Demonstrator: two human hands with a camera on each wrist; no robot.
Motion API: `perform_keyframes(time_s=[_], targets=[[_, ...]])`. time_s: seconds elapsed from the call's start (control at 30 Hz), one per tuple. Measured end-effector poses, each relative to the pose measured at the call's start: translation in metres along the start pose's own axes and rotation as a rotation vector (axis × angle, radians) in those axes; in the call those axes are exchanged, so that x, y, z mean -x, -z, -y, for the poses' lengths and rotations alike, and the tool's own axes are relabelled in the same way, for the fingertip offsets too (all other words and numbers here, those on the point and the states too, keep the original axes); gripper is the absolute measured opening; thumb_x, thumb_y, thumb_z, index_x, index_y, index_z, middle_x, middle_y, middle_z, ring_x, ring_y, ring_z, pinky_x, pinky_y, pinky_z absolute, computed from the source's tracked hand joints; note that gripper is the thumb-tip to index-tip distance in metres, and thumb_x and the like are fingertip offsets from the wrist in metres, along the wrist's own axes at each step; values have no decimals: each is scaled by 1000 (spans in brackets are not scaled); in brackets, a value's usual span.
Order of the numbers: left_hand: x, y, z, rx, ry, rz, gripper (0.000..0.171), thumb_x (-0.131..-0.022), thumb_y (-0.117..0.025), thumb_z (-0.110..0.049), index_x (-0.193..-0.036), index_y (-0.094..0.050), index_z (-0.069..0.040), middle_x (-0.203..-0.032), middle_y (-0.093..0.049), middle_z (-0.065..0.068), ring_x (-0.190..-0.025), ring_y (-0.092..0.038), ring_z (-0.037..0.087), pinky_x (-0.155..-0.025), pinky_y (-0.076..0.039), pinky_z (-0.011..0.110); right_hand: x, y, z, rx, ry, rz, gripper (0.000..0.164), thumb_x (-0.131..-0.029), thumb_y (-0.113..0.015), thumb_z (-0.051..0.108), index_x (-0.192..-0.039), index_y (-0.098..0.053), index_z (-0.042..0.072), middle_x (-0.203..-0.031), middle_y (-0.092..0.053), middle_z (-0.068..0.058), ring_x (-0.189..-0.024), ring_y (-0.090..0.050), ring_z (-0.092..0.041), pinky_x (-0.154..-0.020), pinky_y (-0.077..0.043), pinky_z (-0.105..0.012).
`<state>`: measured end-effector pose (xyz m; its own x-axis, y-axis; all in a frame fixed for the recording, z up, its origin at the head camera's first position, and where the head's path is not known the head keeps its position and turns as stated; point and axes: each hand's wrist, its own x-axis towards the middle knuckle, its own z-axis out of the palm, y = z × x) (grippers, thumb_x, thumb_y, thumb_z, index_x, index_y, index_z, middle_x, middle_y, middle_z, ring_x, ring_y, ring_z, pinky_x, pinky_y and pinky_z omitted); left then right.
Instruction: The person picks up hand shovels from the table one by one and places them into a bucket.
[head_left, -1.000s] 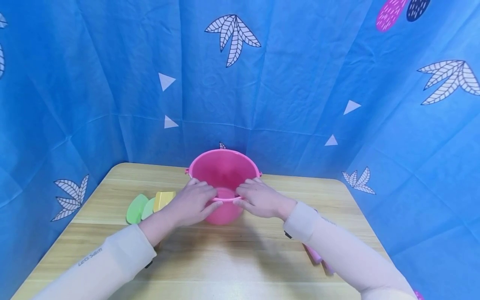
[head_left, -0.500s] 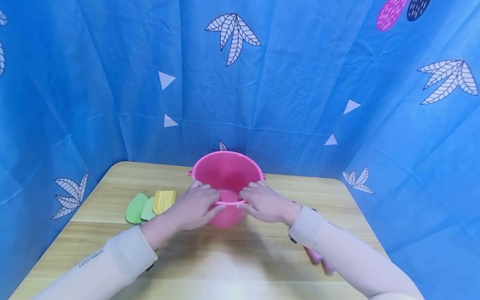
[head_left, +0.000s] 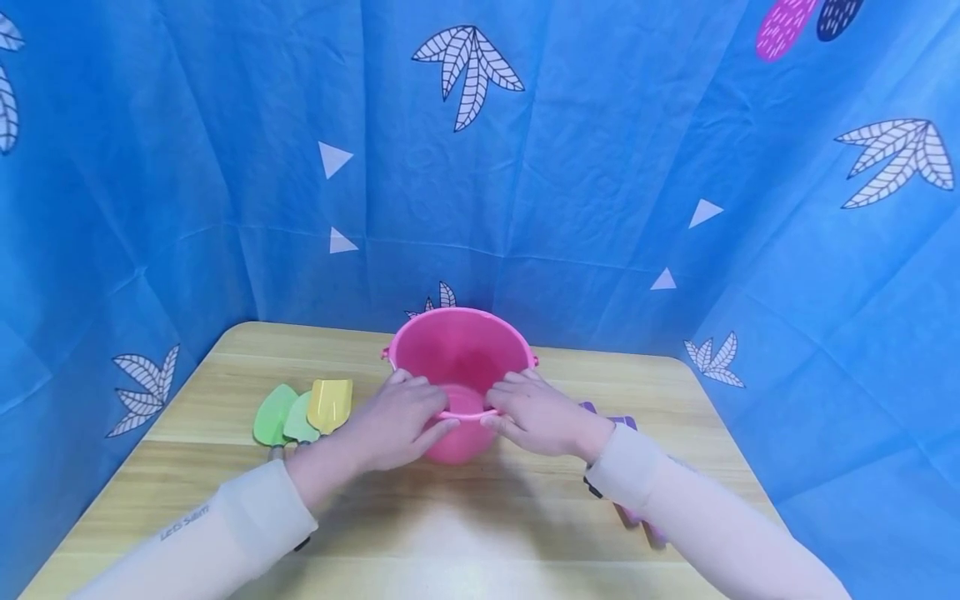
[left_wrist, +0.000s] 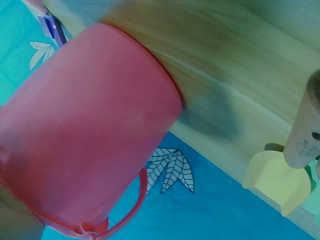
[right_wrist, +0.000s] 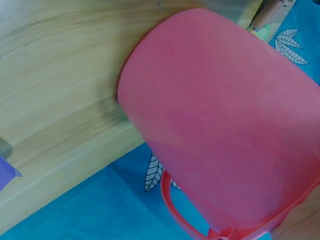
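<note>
A pink bucket stands upright near the back middle of the table. My left hand grips its front rim left of centre, fingers over the inside and thumb outside. On the right part of the same rim, my right hand holds on likewise, fingers in and thumb out. The bucket's floor shows between both hands. Behind the bucket its handle hangs down, seen in the left wrist view; the right wrist view also shows the handle. Only an edge of each hand appears in its own wrist view.
Left on the wooden table lie toy shovels with a green blade, a pale green blade and a yellow blade; my left forearm partly covers them. Purple tools lie partly under my right forearm. A blue curtain hangs behind.
Both hands have shifted the bucket slightly right and toward me, keeping their grip on its rim. More of the shovels at left and the purple tools at right now shows.
</note>
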<state>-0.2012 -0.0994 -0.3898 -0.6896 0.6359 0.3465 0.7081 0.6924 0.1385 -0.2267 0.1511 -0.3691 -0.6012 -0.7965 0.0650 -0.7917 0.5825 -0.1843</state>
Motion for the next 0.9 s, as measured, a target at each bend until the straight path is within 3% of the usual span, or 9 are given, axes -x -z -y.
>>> perform_keyframes(time_s=[0.9], targets=[[3, -1, -20, 32, -23, 15, 41, -92, -28, -63, -87, -51, -29, -78, -48, -20, -79, -42, 2, -79, -32, 32, 22, 0, 7, 15, 22, -21, 35, -94, -30, 59, -96, -51, 31, -89, -48, 17, -90, -39, -3, -87, -37, -33]])
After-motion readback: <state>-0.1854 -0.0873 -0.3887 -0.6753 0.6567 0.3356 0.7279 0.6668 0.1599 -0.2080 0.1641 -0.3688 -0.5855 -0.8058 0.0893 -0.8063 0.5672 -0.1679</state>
